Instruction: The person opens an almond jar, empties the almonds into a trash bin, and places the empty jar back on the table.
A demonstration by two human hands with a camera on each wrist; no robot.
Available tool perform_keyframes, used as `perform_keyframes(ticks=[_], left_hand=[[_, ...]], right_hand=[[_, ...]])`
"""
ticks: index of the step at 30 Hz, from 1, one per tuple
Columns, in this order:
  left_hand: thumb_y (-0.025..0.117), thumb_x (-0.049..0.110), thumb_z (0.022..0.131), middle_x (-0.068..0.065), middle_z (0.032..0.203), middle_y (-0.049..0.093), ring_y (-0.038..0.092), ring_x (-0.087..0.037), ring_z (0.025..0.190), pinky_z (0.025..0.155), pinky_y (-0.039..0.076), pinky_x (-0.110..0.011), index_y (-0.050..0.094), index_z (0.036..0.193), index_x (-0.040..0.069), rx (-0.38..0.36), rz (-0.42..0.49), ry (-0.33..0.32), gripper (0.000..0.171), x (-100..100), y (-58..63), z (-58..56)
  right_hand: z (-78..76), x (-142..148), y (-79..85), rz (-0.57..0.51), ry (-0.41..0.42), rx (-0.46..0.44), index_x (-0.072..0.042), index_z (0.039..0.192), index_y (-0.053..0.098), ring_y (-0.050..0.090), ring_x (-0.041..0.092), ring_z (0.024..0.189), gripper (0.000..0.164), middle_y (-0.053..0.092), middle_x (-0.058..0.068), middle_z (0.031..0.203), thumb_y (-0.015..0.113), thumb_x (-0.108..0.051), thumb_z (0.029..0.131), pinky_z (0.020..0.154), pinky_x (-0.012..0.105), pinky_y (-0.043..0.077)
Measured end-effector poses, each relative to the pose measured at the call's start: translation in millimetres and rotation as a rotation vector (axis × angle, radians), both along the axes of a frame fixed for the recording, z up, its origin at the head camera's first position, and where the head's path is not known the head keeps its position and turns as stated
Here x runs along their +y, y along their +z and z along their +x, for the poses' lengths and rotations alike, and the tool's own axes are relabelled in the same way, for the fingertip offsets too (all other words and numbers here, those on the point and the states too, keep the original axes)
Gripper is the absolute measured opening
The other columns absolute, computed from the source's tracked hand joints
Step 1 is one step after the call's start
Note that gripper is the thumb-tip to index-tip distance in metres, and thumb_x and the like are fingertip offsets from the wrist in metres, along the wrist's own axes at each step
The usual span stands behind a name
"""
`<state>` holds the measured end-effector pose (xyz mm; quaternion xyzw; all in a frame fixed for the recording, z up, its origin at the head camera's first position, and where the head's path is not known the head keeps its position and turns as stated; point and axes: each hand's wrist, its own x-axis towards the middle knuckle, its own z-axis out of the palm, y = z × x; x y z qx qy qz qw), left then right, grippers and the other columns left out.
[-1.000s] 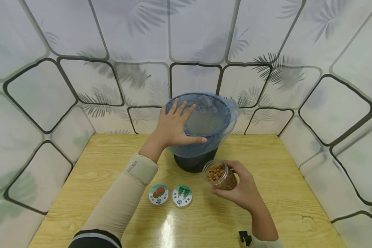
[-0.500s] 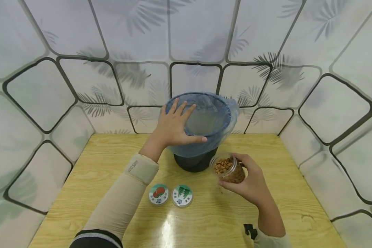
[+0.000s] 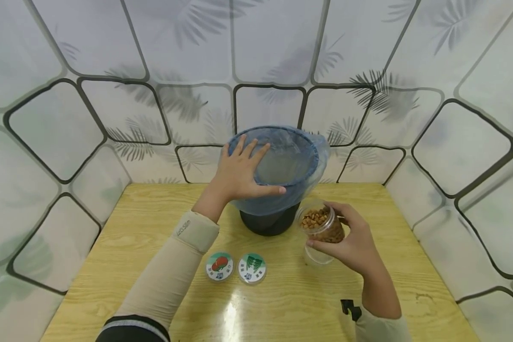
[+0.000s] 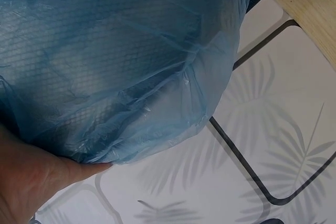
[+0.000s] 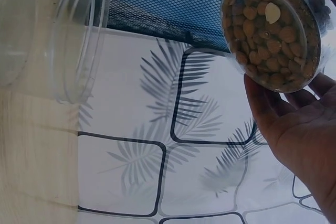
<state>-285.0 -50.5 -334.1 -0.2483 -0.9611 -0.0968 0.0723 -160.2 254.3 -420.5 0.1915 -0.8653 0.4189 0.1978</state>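
My right hand (image 3: 361, 242) grips a see-through jar of brown nuts (image 3: 331, 232), raised above the table and tilted toward the left, without a lid. Its nut-filled base faces the right wrist view. Below it stands a second see-through jar (image 3: 318, 256), largely hidden in the head view; the right wrist view shows its open, ridged mouth. My left hand (image 3: 239, 178) lies with spread fingers over the left rim of a black mesh bin (image 3: 268, 224) lined with a blue plastic bag (image 3: 318, 164). One digit of it touches the bag (image 4: 157, 61) in the left wrist view.
Two round lids, one with a tomato picture (image 3: 219, 266) and one with a green vegetable picture (image 3: 252, 268), lie in front of the bin. Patterned walls (image 3: 269, 42) enclose the wooden table (image 3: 154, 228) at the back and both sides.
My right hand has moved right and up with the jar of nuts, and the second jar's base now shows under it. My left hand has stayed on the bin.
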Motion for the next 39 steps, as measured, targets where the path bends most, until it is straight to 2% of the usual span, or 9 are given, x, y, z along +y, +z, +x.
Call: perform_keyframes(ticks=[10,17,23,30,39], left_hand=[[0.05,0.098,0.079,-0.01,0.179,0.016,-0.002,-0.038,0.167,0.128,0.004,-0.075,0.01,0.172,0.036,-0.004,0.004,-0.004,0.119,-1.6,-0.9,-2.1],[0.051,0.097,0.079,-0.011,0.179,0.017,-0.002,-0.038,0.167,0.128,0.003,-0.075,0.013,0.172,0.035,-0.003,0.019,-0.004,0.118,-2.4,-0.3,-0.9],[0.051,0.097,0.079,-0.011,0.179,0.018,-0.001,-0.038,0.167,0.128,0.004,-0.075,0.012,0.172,0.036,-0.006,0.008,-0.008,0.117,-1.0,-1.1,-0.6],[0.052,0.096,0.08,-0.011,0.179,0.019,0.0,-0.039,0.167,0.128,0.004,-0.076,0.014,0.172,0.035,-0.01,0.001,-0.009,0.117,-1.9,-0.5,0.6],[0.052,0.096,0.08,-0.01,0.179,0.018,0.0,-0.038,0.167,0.128,0.004,-0.075,0.017,0.172,0.035,-0.006,0.007,-0.003,0.116,-1.8,-0.8,-0.4]], right_hand=[[-8.2,5.3,21.6,0.001,0.013,0.001,-0.013,0.147,0.062,0.061,0.006,0.119,0.093,0.068,0.006,0.136,0.104,-0.011,0.064,0.097,0.016,0.049],[-13.4,8.6,36.0,-0.002,0.022,0.021,-0.016,0.147,0.062,0.06,0.003,0.119,0.094,0.069,0.006,0.133,0.104,-0.008,0.063,0.095,0.016,0.048],[-14.9,12.8,45.4,-0.02,-0.001,0.033,-0.018,0.147,0.062,0.058,-0.001,0.118,0.095,0.069,0.006,0.132,0.103,-0.004,0.062,0.095,0.014,0.046],[-22.8,12.2,55.5,-0.034,-0.025,0.079,-0.013,0.146,0.063,0.059,0.0,0.119,0.093,0.068,0.009,0.133,0.102,-0.002,0.062,0.097,0.012,0.047],[-34.3,5.2,67.9,-0.02,-0.106,0.05,-0.006,0.147,0.06,0.054,-0.009,0.116,0.089,0.067,0.013,0.136,0.101,-0.01,0.068,0.096,0.011,0.045]])
